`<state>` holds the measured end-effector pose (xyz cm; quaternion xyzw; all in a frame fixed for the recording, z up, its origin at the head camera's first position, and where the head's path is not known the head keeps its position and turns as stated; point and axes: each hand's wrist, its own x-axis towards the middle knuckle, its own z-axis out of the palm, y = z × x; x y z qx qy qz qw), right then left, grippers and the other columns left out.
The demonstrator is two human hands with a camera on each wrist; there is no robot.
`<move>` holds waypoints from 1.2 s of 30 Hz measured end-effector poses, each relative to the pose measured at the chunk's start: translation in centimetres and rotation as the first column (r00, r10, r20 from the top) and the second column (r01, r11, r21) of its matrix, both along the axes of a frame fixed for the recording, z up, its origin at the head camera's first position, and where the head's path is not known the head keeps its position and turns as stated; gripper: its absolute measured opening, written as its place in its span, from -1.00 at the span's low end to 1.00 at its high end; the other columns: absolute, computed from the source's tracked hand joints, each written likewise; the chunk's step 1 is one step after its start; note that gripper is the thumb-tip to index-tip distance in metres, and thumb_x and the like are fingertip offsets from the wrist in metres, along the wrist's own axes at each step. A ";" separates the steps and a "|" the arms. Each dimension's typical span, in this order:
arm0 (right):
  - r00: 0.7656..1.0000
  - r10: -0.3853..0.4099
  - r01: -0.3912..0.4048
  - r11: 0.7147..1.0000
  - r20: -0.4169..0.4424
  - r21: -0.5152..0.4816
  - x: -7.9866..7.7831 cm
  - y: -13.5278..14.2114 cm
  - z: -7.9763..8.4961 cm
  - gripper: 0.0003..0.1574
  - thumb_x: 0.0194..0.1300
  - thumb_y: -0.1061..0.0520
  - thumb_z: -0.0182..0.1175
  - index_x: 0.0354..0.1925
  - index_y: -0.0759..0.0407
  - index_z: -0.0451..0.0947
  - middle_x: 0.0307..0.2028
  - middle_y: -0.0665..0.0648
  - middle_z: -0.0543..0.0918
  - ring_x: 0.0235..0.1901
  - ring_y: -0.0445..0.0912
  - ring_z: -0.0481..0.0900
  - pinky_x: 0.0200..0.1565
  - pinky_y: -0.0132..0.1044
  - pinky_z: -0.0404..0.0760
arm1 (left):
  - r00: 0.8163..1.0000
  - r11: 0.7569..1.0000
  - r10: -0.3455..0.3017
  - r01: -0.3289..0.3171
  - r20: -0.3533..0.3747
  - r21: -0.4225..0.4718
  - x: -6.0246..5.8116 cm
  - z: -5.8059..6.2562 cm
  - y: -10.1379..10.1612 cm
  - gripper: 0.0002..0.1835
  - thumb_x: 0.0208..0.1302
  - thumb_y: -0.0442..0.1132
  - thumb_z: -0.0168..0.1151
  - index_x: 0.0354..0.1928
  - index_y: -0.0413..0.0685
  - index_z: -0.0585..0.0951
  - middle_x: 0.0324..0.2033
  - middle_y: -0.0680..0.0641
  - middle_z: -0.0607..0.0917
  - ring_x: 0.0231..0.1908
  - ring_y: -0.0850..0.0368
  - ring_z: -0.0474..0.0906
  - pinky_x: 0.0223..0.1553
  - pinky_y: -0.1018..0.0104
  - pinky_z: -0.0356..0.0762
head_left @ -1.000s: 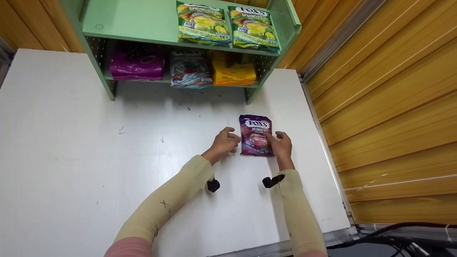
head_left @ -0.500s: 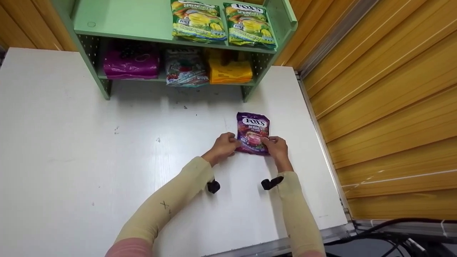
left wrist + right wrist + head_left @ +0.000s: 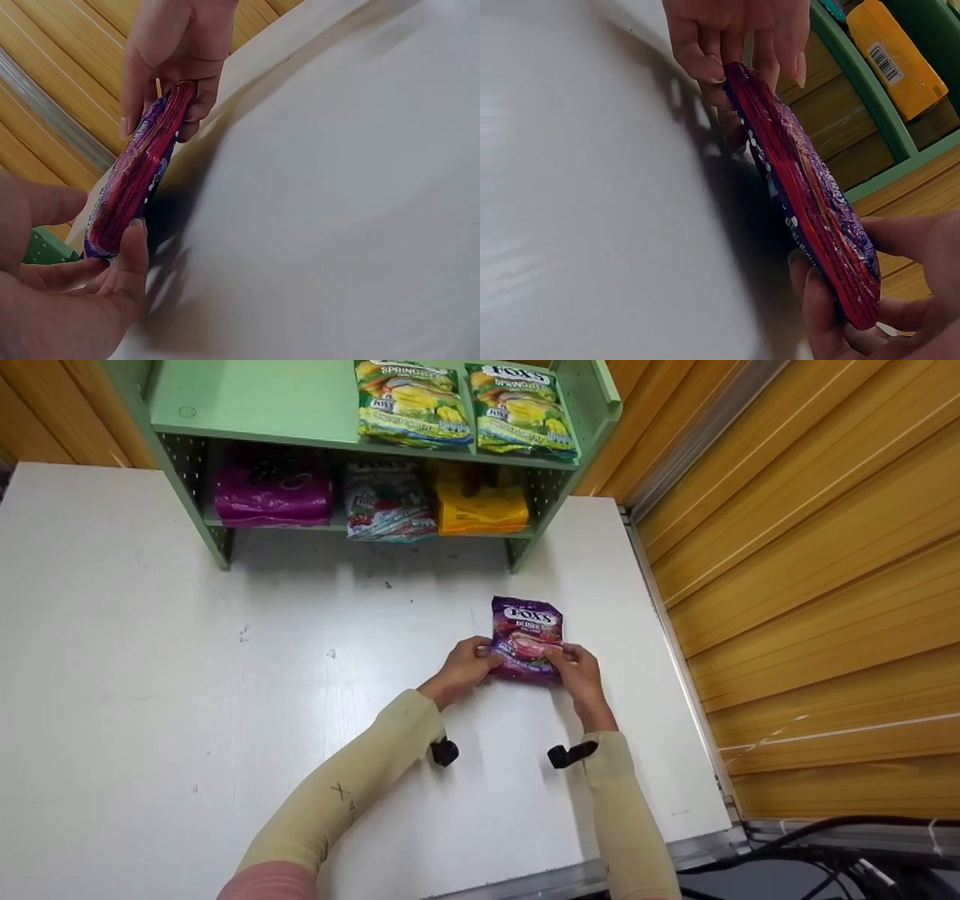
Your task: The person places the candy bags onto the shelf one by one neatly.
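A purple candy bag marked FOX'S Berries (image 3: 529,622) is held between both hands, raised off the white table with its shadow beneath in the wrist views. My left hand (image 3: 465,666) grips its left lower side, thumb in front. On the opposite side, my right hand (image 3: 582,673) pinches the bag, its thumb lying over the printed face. From the left wrist, the bag's crimped bottom edge (image 3: 135,176) spans from the left hand (image 3: 71,300) to the right hand (image 3: 180,52). The bag's back is hidden in the head view.
A green two-tier shelf (image 3: 247,427) stands at the back. Two yellow-green candy bags (image 3: 416,403) lie on top; a magenta pack (image 3: 271,499), a pale blue bag (image 3: 390,506) and a yellow pack (image 3: 484,510) fill the lower level. A wood-panelled wall (image 3: 810,607) borders the right.
The left hand has closed onto the bag's left side, where it was apart before. Both hands have lifted the bag, which now tilts and sits slightly left.
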<state>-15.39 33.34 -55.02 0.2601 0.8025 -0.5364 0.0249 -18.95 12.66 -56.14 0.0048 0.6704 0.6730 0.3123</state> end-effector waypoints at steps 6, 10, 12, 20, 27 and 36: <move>0.999 0.005 -0.014 0.982 -0.046 -0.186 0.4 -0.5 0.0 -0.42 0.35 0.05 0.20 0.21 0.34 0.36 -0.28 -0.03 0.59 -0.33 -0.29 0.57 -0.25 -0.50 0.53 | 0.999 0.997 0.037 -0.038 0.015 0.061 0.0 -0.1 -0.4 -0.57 0.36 -0.32 0.08 0.25 -0.20 0.37 -0.21 -0.21 0.70 -0.36 0.03 0.68 -0.29 0.20 0.67; 0.998 0.011 -0.029 0.967 -0.069 -0.253 0.7 -1.0 0.0 -0.44 0.36 0.07 0.20 0.21 0.29 0.34 -0.30 -0.03 0.63 -0.35 -0.27 0.62 -0.25 -0.47 0.57 | 0.998 0.995 0.061 -0.062 0.008 0.076 0.0 -0.1 -0.6 -0.58 0.37 -0.36 0.04 0.26 -0.19 0.37 -0.22 -0.26 0.72 -0.38 -0.02 0.70 -0.29 0.18 0.70; 0.996 0.005 -0.029 0.960 -0.086 -0.280 0.8 -1.4 0.0 -0.45 0.35 0.11 0.19 0.23 0.28 0.33 -0.29 -0.01 0.64 -0.35 -0.26 0.63 -0.25 -0.46 0.59 | 0.997 0.994 0.071 -0.071 0.003 0.079 0.1 0.0 -0.8 -0.57 0.37 -0.38 0.03 0.27 -0.19 0.38 -0.19 -0.30 0.72 -0.39 -0.01 0.70 -0.30 0.19 0.70; 0.994 0.003 -0.030 0.968 -0.108 -0.249 0.8 -2.6 0.4 -0.41 0.36 0.17 0.17 0.30 0.21 0.30 -0.14 0.12 0.63 -0.27 -0.25 0.61 -0.23 -0.47 0.60 | 0.992 0.991 0.119 -0.117 -0.032 0.069 0.4 0.6 -1.5 -0.52 0.37 -0.44 0.03 0.32 -0.16 0.40 -0.13 -0.33 0.71 -0.44 0.12 0.66 -0.19 0.17 0.71; 0.991 0.021 -0.044 0.983 -0.129 -0.180 0.7 -3.7 1.5 -0.41 0.34 0.14 0.20 0.29 0.17 0.33 -0.05 0.19 0.62 -0.31 -0.27 0.60 -0.28 -0.49 0.57 | 0.986 0.981 0.163 -0.158 -0.039 0.108 0.8 1.5 -2.5 -0.49 0.36 -0.48 0.03 0.35 -0.17 0.37 -0.12 -0.35 0.70 -0.44 0.16 0.66 -0.10 0.11 0.70; 0.981 0.027 -0.062 0.982 -0.192 -0.179 1.2 -5.5 3.1 -0.44 0.31 0.18 0.22 0.25 0.16 0.38 -0.03 0.22 0.63 -0.35 -0.25 0.62 -0.32 -0.46 0.61 | 0.981 0.986 0.164 -0.159 -0.108 0.057 2.1 3.2 -4.5 -0.47 0.40 -0.38 0.06 0.39 -0.04 0.34 -0.07 -0.23 0.70 -0.23 0.08 0.68 0.01 0.00 0.64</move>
